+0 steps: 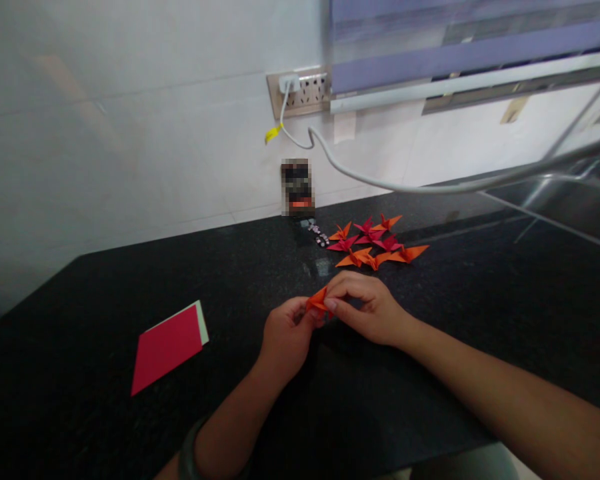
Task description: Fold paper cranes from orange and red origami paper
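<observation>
A small folded piece of orange paper (318,301) sits between both my hands, just above the black stone counter (80,293). My left hand (286,337) pinches its left side with closed fingers. My right hand (365,307) curls over its right side, fingertips pressed on the fold. Much of the paper is hidden by my fingers.
Several finished orange and red paper cranes (375,243) lie in a cluster behind my hands. A stack of red paper sheets (167,347) rests at the left. A small dark object (297,188) leans against the white wall under a socket strip (305,90) with a white cable (430,187).
</observation>
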The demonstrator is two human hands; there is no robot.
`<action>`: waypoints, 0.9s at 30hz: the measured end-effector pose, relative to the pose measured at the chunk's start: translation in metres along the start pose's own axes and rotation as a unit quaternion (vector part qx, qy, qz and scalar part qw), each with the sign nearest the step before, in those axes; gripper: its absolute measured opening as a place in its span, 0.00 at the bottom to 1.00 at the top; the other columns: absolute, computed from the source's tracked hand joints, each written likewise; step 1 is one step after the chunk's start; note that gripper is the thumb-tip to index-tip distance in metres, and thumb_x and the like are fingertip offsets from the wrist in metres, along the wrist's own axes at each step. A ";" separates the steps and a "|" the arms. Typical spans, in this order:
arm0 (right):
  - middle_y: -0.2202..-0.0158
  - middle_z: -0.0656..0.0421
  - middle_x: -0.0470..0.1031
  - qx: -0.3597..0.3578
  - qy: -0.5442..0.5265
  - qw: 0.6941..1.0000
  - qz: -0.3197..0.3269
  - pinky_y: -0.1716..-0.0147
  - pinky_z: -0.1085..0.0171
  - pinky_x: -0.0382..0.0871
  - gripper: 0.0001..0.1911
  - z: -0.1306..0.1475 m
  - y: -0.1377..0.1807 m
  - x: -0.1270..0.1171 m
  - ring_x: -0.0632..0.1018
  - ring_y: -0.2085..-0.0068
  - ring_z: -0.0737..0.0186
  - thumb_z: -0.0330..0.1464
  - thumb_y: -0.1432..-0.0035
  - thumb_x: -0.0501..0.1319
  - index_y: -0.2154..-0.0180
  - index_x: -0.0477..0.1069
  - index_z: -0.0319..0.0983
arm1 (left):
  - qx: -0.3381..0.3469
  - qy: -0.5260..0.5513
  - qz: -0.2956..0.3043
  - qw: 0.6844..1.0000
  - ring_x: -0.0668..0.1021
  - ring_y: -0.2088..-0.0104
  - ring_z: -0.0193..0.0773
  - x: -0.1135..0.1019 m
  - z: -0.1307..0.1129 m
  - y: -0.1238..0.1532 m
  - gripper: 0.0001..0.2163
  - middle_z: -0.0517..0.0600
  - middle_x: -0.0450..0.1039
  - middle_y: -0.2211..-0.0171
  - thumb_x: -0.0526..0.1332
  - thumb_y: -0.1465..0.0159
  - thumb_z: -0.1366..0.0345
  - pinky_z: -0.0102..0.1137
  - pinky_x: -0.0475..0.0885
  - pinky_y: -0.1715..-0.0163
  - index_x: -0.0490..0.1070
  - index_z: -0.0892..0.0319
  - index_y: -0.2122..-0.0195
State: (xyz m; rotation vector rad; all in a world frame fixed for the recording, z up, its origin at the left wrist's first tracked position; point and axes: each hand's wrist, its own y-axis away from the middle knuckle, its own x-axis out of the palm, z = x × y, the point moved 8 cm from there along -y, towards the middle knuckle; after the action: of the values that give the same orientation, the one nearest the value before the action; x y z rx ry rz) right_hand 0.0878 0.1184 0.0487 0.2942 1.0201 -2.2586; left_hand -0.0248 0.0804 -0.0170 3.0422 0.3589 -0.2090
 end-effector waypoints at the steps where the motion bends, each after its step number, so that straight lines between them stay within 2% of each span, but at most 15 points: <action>1: 0.72 0.56 0.72 0.001 -0.003 1.000 0.006 0.69 0.65 0.68 0.06 0.000 0.000 0.001 0.73 0.70 0.66 0.30 0.44 0.56 0.71 0.71 0.37 | 0.000 0.002 0.001 1.000 0.76 0.71 0.37 0.000 0.000 0.000 0.08 0.49 0.74 0.74 0.60 0.45 0.62 0.31 0.71 0.68 0.73 0.61 0.67; 10: 0.73 0.56 0.71 0.032 0.036 0.998 0.039 0.68 0.66 0.66 0.11 -0.006 -0.001 0.007 0.71 0.69 0.66 0.31 0.42 0.54 0.72 0.72 0.37 | 0.009 -0.037 -0.003 0.999 0.76 0.72 0.37 -0.001 -0.005 0.001 0.09 0.49 0.74 0.75 0.59 0.44 0.62 0.30 0.69 0.71 0.73 0.61 0.68; 16: 0.74 0.58 0.69 0.030 0.049 0.998 0.019 0.69 0.66 0.65 0.11 -0.009 0.000 0.004 0.70 0.70 0.67 0.33 0.42 0.55 0.74 0.70 0.36 | 0.008 -0.045 -0.004 0.999 0.76 0.73 0.36 0.000 -0.007 0.002 0.09 0.50 0.75 0.75 0.59 0.44 0.62 0.28 0.69 0.72 0.73 0.62 0.68; 22: 0.74 0.57 0.70 0.017 0.010 1.000 -0.004 0.71 0.67 0.66 0.10 -0.004 -0.001 0.000 0.71 0.72 0.67 0.32 0.45 0.57 0.77 0.67 0.37 | 0.015 -0.045 0.008 0.999 0.76 0.72 0.37 0.001 -0.005 0.002 0.10 0.49 0.74 0.75 0.59 0.44 0.60 0.29 0.69 0.71 0.73 0.61 0.69; 27: 0.73 0.57 0.72 0.036 -0.037 0.998 0.027 0.70 0.67 0.67 0.10 -0.005 0.000 0.005 0.73 0.71 0.67 0.32 0.45 0.57 0.77 0.66 0.36 | 0.016 -0.047 0.002 0.999 0.76 0.73 0.36 0.001 -0.008 0.003 0.09 0.49 0.75 0.75 0.59 0.44 0.60 0.28 0.69 0.72 0.73 0.60 0.70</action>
State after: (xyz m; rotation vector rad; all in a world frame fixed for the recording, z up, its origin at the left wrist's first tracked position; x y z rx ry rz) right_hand 0.0840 0.1197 0.0432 0.2624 0.8841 -2.2442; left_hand -0.0224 0.0786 -0.0095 3.0510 0.3465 -0.3589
